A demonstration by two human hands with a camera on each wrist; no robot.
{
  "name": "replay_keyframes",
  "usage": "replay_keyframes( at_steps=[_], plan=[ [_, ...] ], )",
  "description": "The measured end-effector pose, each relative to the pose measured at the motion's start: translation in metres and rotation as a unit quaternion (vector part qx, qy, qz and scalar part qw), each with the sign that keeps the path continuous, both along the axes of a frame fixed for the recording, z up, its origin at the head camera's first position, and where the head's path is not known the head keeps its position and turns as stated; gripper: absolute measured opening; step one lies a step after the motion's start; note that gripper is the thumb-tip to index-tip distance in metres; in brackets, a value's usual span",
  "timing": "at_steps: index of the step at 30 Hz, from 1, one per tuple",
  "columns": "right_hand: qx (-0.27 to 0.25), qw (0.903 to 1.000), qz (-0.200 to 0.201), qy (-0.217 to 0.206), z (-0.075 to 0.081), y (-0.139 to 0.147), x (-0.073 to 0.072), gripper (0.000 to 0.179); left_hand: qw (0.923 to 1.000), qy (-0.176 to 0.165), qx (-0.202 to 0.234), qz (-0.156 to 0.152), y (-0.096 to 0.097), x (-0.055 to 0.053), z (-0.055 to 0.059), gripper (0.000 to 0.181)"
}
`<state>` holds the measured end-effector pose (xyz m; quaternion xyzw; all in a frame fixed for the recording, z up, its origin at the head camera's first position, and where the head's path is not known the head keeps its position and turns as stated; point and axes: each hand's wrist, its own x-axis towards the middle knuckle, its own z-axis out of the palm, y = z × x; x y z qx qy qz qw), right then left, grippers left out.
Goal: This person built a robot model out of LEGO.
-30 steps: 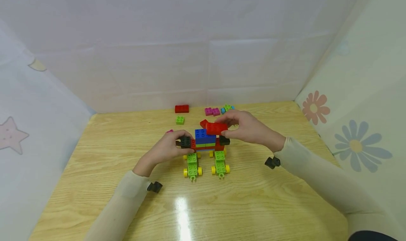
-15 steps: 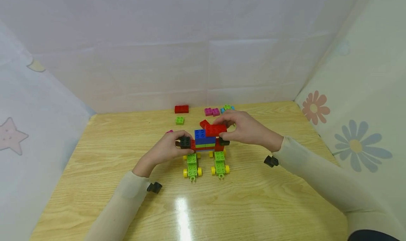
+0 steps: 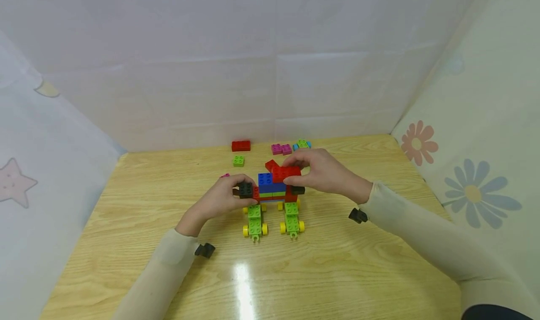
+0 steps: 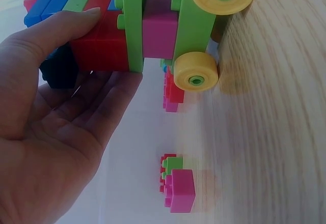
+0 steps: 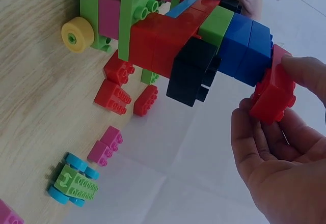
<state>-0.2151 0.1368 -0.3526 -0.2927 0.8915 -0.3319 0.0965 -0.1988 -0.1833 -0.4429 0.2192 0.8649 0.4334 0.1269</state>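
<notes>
Two grips attend one stack of plastic bricks. Over the last second my right grip (image 3: 325, 170) has lowered slightly, bringing down the red rectangular plastic brick (image 3: 285, 174) pinched between its thumb and fingers. That brick now appears to meet the blue rectangular plastic bricks (image 3: 266, 187) topping the stack, overhanging their right end. I judge this layer to be at the point of seating; whether its studs have locked cannot be told.

My left grip (image 3: 221, 196) has held its place, curled around the stack's left end at the black square plastic brick (image 3: 245, 189) and the adjoining red plastic bricks (image 4: 99, 46); I take this as bracing. A second black plastic brick (image 5: 192, 74) projects at the right end. Below, lime-green studded plastic bases (image 3: 255, 224) with yellow wheels (image 3: 246, 231) stand on the table.

Surface: a pale wood-grain table (image 3: 168, 273), with a bright streak of reflected light near its front. Toward the back lie a loose red rectangular brick (image 3: 241, 146), a lime-green square brick (image 3: 238, 161), two magenta bricks (image 3: 281, 149) and a lime-green piece with blue wheels (image 3: 302, 144).

Room: whitish sheeting (image 3: 190, 95) encloses the table, printed with flowers at right and a star at left.
</notes>
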Motion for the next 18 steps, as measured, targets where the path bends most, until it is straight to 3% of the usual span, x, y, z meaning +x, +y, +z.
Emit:
replay_keyframes(
  at_steps=[18],
  plan=[
    [0.049, 0.9981, 0.007, 0.036, 0.0076, -0.0047, 0.0033, 0.043, 1.0, 0.004, 0.008, -0.005, 0.0008, -0.0004, -0.0008, 0.036]
  ],
)
